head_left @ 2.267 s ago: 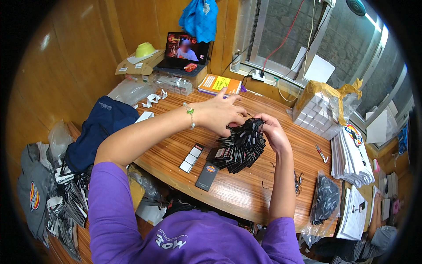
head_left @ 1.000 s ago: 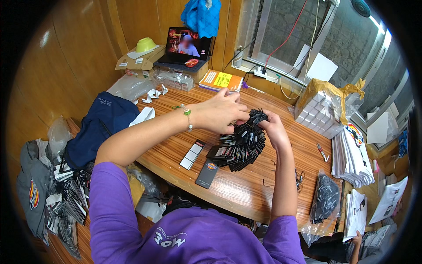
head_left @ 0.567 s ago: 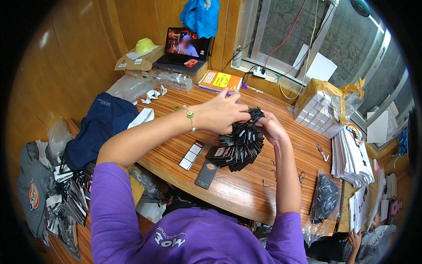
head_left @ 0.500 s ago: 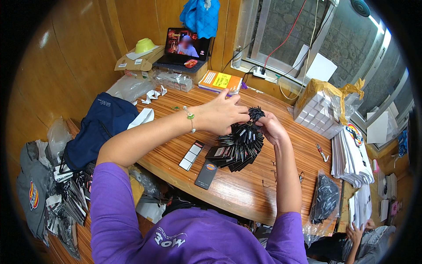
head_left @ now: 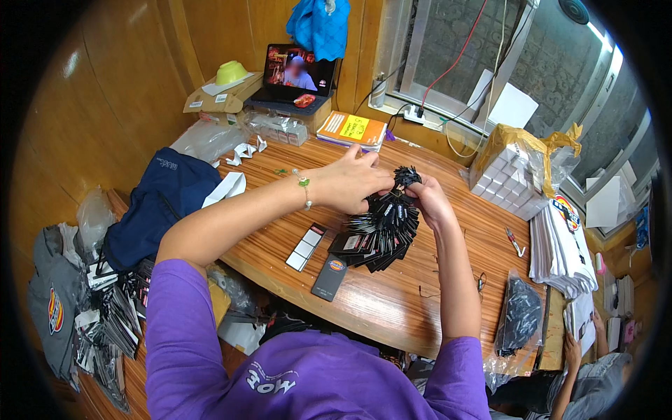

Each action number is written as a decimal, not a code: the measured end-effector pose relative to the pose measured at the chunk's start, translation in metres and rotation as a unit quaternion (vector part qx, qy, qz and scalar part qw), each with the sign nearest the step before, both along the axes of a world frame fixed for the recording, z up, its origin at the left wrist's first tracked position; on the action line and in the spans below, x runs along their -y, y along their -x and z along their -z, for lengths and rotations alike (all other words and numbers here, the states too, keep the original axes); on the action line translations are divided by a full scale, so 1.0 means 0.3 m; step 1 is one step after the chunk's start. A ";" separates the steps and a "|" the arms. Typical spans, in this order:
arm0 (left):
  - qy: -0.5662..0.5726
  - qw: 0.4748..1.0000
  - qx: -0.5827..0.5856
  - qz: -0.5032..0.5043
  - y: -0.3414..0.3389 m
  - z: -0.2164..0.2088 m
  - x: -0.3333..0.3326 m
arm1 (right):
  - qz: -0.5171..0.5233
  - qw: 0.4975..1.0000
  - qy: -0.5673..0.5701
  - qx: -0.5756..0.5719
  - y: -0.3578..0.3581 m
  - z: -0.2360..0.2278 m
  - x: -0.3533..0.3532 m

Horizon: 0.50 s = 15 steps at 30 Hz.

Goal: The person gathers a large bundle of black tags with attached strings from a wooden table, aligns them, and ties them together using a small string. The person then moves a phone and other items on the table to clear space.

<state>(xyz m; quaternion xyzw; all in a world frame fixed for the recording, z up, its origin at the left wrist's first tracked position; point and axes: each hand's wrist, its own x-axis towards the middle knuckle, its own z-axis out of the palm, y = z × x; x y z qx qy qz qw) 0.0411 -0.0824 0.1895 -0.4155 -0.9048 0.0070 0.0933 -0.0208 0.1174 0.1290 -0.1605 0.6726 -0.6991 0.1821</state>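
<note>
A thick fan of black hang tags (head_left: 381,234) lies on the wooden table in front of me, their black string ends gathered in a tuft (head_left: 406,176) at the top. My right hand (head_left: 434,203) is closed, thumb and fingers pinching the strings just below the tuft. From the left, my left hand (head_left: 350,183) reaches over the bunch, its thumb and fingertips bent against the strings; the exact grip is partly hidden. Nearer to me lie a single dark grey hang tag (head_left: 328,278) and a black-edged card with white panels (head_left: 306,247).
Right of my arm lie a bag of black pieces (head_left: 518,315), small snips (head_left: 515,241) and a white stack (head_left: 560,248). Farther back stand wrapped small boxes (head_left: 511,175), notebooks (head_left: 352,128) and a tablet (head_left: 299,70). Dark clothing (head_left: 157,210) covers the left; another person's hand (head_left: 572,346) shows lower right.
The string tuft and my right fingers have shifted slightly to the left and down. My left hand has barely moved. At lower right, the other person's hands have moved on the white stack.
</note>
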 end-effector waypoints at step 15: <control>-0.022 1.000 0.017 -0.009 -0.005 0.012 0.021 | -0.043 0.999 0.009 -0.012 0.024 -0.008 -0.025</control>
